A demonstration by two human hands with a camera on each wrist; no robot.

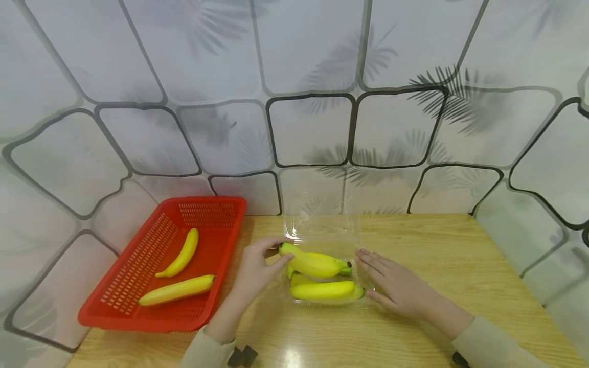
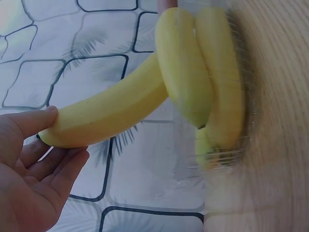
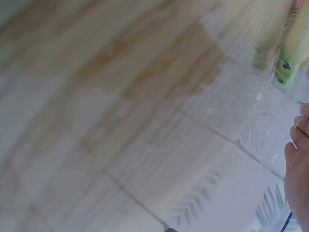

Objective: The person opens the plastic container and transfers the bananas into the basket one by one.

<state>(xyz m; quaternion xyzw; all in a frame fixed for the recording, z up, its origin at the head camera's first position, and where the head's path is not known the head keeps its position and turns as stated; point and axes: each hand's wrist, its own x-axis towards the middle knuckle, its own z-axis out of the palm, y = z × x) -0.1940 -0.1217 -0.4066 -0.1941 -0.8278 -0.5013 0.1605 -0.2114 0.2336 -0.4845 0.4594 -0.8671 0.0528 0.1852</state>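
My left hand (image 1: 253,271) pinches one end of a yellow banana (image 2: 108,113) between thumb and fingers. In the left wrist view this banana slants from the fingertips toward other bananas, its far end hidden behind one of them. Several bananas, among them a front one (image 1: 322,290), lie in a clear plastic box (image 1: 317,303) with its transparent lid (image 1: 319,225) raised at the back. To the right of the box, my right hand (image 1: 400,286) has its fingers extended, fingertips right at the box's side. In the right wrist view only part of that hand (image 3: 299,164) shows.
A red perforated basket (image 1: 224,260) stands to the left on the wooden table (image 1: 428,240). Inside it lie a curved banana (image 1: 181,255) and a straighter one (image 1: 177,291). A patterned wall (image 1: 313,130) rises behind the table, close behind the lid.
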